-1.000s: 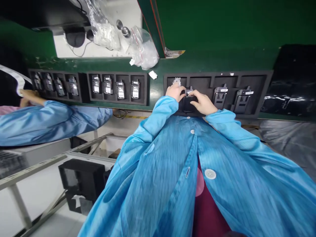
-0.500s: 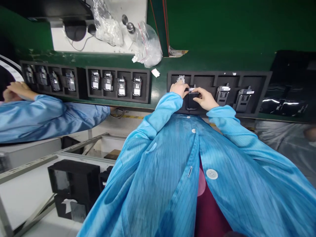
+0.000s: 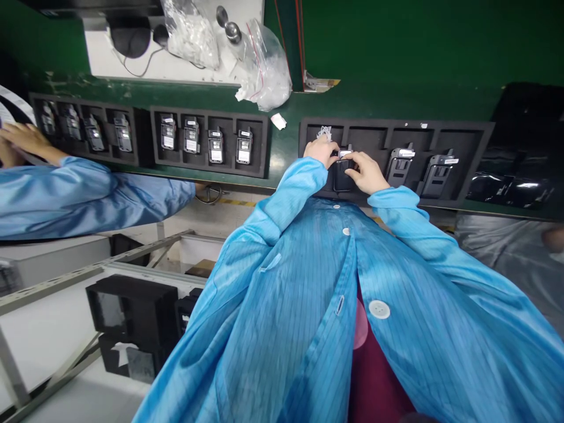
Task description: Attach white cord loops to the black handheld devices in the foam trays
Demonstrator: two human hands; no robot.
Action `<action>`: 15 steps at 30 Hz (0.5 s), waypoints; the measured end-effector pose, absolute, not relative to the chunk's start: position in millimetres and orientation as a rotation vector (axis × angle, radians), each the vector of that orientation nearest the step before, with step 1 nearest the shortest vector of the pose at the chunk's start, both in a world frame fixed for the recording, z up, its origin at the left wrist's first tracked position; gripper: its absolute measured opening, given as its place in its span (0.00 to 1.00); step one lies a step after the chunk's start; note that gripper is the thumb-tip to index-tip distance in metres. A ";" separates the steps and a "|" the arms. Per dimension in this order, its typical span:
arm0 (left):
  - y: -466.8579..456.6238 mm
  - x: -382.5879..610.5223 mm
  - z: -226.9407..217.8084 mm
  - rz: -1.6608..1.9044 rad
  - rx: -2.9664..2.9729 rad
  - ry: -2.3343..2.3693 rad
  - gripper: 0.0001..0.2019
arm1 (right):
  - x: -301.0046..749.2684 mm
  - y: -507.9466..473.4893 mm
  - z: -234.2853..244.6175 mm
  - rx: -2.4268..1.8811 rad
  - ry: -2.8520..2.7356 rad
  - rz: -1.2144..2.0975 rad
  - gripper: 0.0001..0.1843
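A dark handheld radio [image 3: 342,178] with a short antenna stands in the near part of the black foam tray [image 3: 368,124] in front of me. My left hand [image 3: 321,151] pinches its upper left side, fingers closed. From the right, my right hand [image 3: 368,173] grips the upper right side with thumb and fingertips. A pale label shows at the radio's top between the hands. White stringy pieces [image 3: 325,131] lie in the tray just beyond my left hand. Two grey radios, one nearer [image 3: 400,166] and one farther right [image 3: 437,175], lie in the right compartments.
Left of me, a second foam tray [image 3: 267,147] and a third [image 3: 143,138] hold several radios. A co-worker's sleeves [image 3: 88,197] reach in at far left. Plastic bags [image 3: 268,70] and a white scrap [image 3: 278,121] lie behind. Black glossy packets [image 3: 506,182] are at right.
Both hands stay on the radio with almost the same grip. The view has shifted slightly, and the co-worker's hands at far left have moved a little.
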State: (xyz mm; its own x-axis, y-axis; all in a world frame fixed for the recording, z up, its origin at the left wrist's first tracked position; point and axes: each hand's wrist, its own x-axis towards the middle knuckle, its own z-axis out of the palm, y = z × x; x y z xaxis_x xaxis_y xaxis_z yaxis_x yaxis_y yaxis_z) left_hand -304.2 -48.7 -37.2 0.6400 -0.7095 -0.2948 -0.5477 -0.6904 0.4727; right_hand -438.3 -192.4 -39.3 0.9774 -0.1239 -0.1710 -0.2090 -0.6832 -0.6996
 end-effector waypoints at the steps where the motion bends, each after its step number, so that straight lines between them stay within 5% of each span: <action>1: -48.6 -304.1 -37.5 -0.665 2.522 -0.996 0.15 | -439.1 -191.5 -39.6 -2.354 0.222 0.130 0.22; 15: -46.5 -299.5 -34.0 -0.705 2.569 -1.003 0.14 | -460.0 -178.5 -45.0 -2.693 0.245 0.101 0.28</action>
State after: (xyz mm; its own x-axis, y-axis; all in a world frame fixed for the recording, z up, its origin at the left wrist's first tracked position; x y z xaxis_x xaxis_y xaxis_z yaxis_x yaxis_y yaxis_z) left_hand -299.5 -46.5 -34.0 0.6369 -0.6945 -0.3346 -0.5505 -0.7136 0.4332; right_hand -460.0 -178.5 -45.0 0.9817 -0.1560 -0.1092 -0.1876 -0.8910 -0.4134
